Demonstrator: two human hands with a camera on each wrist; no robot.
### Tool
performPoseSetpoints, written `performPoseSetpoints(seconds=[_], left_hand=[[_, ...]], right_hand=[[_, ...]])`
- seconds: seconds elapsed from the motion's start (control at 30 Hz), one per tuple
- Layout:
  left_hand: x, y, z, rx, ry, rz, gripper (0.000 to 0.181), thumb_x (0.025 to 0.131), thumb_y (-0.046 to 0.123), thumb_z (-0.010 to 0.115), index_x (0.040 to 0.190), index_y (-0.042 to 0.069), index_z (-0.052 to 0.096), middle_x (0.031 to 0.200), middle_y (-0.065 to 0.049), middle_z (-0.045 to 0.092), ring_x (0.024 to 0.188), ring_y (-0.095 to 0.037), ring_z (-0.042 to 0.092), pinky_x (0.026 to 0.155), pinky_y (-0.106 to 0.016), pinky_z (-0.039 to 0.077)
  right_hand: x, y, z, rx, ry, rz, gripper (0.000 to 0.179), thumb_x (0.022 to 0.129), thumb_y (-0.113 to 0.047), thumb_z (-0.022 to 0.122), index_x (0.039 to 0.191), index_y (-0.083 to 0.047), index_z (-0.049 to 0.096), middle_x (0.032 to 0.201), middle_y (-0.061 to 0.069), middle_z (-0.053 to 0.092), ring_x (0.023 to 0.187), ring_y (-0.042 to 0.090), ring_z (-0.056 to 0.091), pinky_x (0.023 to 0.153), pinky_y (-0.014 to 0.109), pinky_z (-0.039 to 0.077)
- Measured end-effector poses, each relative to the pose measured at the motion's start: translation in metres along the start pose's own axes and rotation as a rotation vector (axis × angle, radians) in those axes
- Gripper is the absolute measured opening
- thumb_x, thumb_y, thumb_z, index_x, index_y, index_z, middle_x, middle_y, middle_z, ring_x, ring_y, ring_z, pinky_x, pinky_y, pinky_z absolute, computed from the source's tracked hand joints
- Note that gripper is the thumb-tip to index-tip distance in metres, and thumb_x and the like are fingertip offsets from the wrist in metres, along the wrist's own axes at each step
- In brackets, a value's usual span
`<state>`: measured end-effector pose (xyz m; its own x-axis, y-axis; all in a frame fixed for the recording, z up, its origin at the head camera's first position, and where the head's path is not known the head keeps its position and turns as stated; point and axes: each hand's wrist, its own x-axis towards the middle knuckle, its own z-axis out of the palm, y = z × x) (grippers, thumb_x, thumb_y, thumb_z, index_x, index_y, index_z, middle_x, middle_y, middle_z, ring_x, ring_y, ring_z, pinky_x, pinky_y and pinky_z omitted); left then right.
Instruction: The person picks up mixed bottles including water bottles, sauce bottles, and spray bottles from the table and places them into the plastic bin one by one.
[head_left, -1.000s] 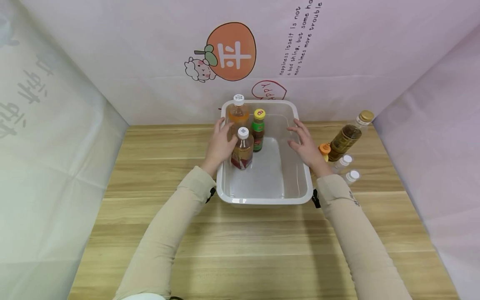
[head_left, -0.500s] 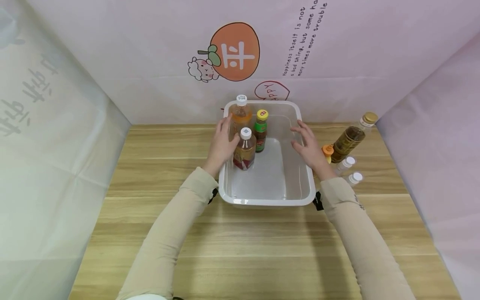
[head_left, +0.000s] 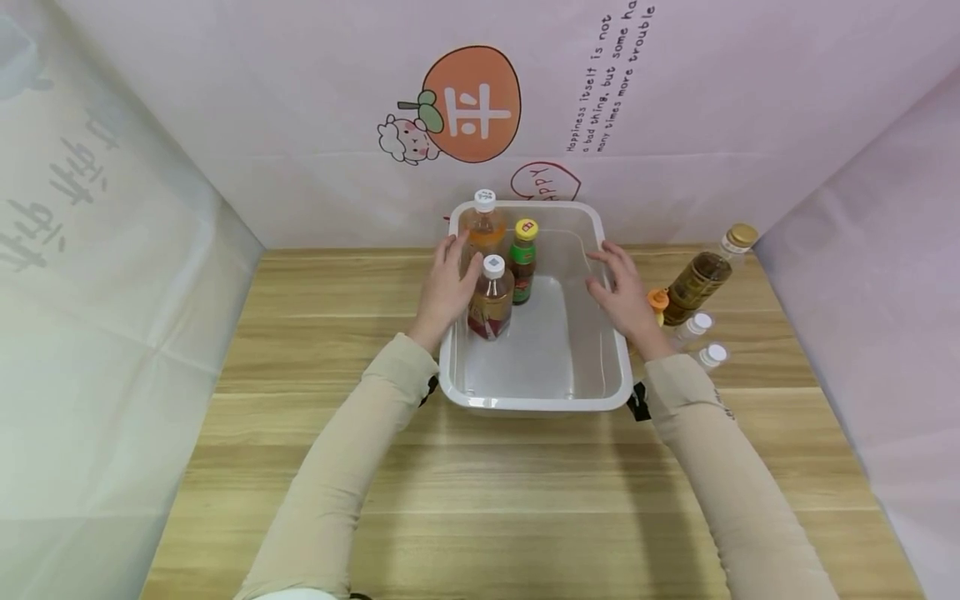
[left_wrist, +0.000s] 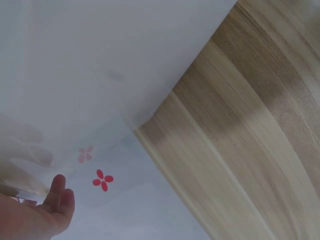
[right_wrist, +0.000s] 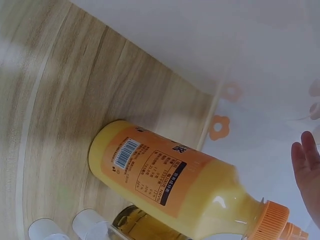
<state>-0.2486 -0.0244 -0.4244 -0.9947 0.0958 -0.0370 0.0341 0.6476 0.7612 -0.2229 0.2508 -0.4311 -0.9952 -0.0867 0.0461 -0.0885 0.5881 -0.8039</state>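
Observation:
A white plastic tub (head_left: 536, 404) stands against the back wall. My left hand (head_left: 442, 292) is at its left rim, fingers spread and loosely bent, thumb toward the inside. In the left wrist view, some fingers (left_wrist: 62, 202) show beside the tub's outer wall. My right hand (head_left: 624, 292) is likewise at the right rim, fingers relaxed. Neither hand visibly grips a bottle. Standing in the tub's left half are a white-capped bottle of orange liquid (head_left: 487, 232), a yellow-capped sauce bottle (head_left: 522, 267) and a white-capped bottle with a red and gold label (head_left: 489, 312).
Right of the tub stand a yellow squeeze bottle (right_wrist: 165, 185) with an orange cap, a gold-capped oil bottle (head_left: 697, 283), and two small white-capped containers (head_left: 697, 325). Fabric walls enclose the wooden table (head_left: 525, 500) at the back and both sides.
The head view has shifted slightly. My right hand has moved a little outward to the right, and the left hand only slightly. The tub and bottles stand as before.

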Motion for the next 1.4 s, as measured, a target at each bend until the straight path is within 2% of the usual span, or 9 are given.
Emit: performPoseSetpoints(seconds=[0.23, 0.43, 0.63, 0.8, 0.87, 0.97, 1.07, 1.2, 1.4], left_hand=[[0.0, 0.002, -0.001, 0.071, 0.0, 0.004, 0.057, 0.101, 0.048, 0.031, 0.148, 0.018, 0.034, 0.161, -0.005, 0.017, 0.143, -0.034, 0.031, 0.114, -0.056, 0.029], [-0.001, 0.004, -0.001, 0.088, -0.003, -0.011, 0.056, 0.101, 0.048, 0.031, 0.148, 0.018, 0.035, 0.161, -0.004, 0.016, 0.142, -0.034, 0.032, 0.114, -0.056, 0.03], [-0.001, 0.002, 0.0, 0.073, -0.001, -0.016, 0.055, 0.101, 0.047, 0.032, 0.148, 0.018, 0.036, 0.161, -0.003, 0.016, 0.142, -0.034, 0.033, 0.114, -0.055, 0.032], [0.0, 0.002, 0.0, 0.077, -0.002, -0.021, 0.056, 0.1, 0.048, 0.032, 0.148, 0.019, 0.036, 0.161, -0.003, 0.015, 0.141, -0.034, 0.034, 0.113, -0.054, 0.033], [0.0, 0.003, 0.0, 0.081, -0.002, -0.018, 0.056, 0.1, 0.047, 0.033, 0.147, 0.018, 0.036, 0.161, -0.003, 0.016, 0.141, -0.034, 0.035, 0.112, -0.054, 0.034], [0.0, 0.003, 0.0, 0.087, -0.004, -0.016, 0.056, 0.1, 0.047, 0.033, 0.148, 0.018, 0.036, 0.161, -0.002, 0.016, 0.14, -0.033, 0.036, 0.111, -0.054, 0.036], [0.0, 0.002, 0.0, 0.09, -0.003, -0.015, 0.056, 0.1, 0.048, 0.033, 0.148, 0.018, 0.036, 0.161, -0.002, 0.016, 0.14, -0.033, 0.036, 0.111, -0.053, 0.036], [0.0, 0.002, 0.0, 0.087, 0.003, -0.014, 0.056, 0.1, 0.048, 0.032, 0.147, 0.018, 0.036, 0.161, -0.003, 0.016, 0.14, -0.033, 0.036, 0.112, -0.053, 0.035], [0.0, 0.002, 0.001, 0.086, 0.007, -0.009, 0.056, 0.1, 0.048, 0.033, 0.147, 0.017, 0.037, 0.161, -0.003, 0.016, 0.14, -0.033, 0.036, 0.113, -0.052, 0.035]], right_hand=[[0.0, -0.002, -0.001, -0.052, 0.012, -0.023, 0.048, 0.098, -0.025, 0.047, 0.14, -0.001, 0.041, 0.157, 0.018, 0.02, 0.141, 0.043, 0.027, 0.11, 0.061, 0.032], [0.001, -0.003, -0.004, -0.07, -0.01, -0.043, 0.05, 0.099, -0.026, 0.046, 0.141, 0.0, 0.039, 0.156, 0.021, 0.02, 0.137, 0.046, 0.03, 0.109, 0.062, 0.033], [0.0, -0.007, -0.02, -0.1, 0.011, -0.063, 0.049, 0.097, -0.019, 0.05, 0.14, 0.001, 0.039, 0.145, 0.028, 0.034, 0.129, 0.047, 0.039, 0.109, 0.061, 0.034], [-0.005, -0.006, -0.048, -0.1, 0.142, -0.048, 0.047, 0.096, -0.019, 0.052, 0.139, -0.001, 0.044, 0.14, 0.026, 0.044, 0.127, 0.044, 0.044, 0.108, 0.057, 0.036], [-0.007, -0.005, -0.059, -0.102, 0.227, -0.059, 0.044, 0.095, -0.017, 0.052, 0.136, -0.001, 0.048, 0.137, 0.026, 0.049, 0.123, 0.038, 0.049, 0.105, 0.05, 0.042], [-0.012, -0.006, -0.076, -0.095, 0.353, -0.031, 0.041, 0.093, -0.018, 0.053, 0.132, -0.005, 0.054, 0.129, 0.018, 0.056, 0.109, 0.016, 0.056, 0.096, 0.029, 0.048], [-0.014, -0.005, -0.09, -0.063, 0.482, -0.03, 0.036, 0.091, -0.016, 0.054, 0.125, -0.007, 0.06, 0.114, -0.001, 0.061, 0.095, -0.005, 0.051, 0.086, 0.014, 0.043], [-0.017, 0.0, -0.108, -0.022, 0.595, -0.047, 0.031, 0.089, -0.013, 0.055, 0.117, -0.01, 0.065, 0.102, -0.025, 0.051, 0.094, -0.012, 0.046, 0.088, 0.013, 0.038], [-0.02, 0.011, -0.124, -0.083, 0.656, 0.018, 0.033, 0.088, -0.014, 0.054, 0.119, -0.008, 0.064, 0.105, -0.028, 0.042, 0.097, -0.012, 0.038, 0.089, 0.014, 0.033]])
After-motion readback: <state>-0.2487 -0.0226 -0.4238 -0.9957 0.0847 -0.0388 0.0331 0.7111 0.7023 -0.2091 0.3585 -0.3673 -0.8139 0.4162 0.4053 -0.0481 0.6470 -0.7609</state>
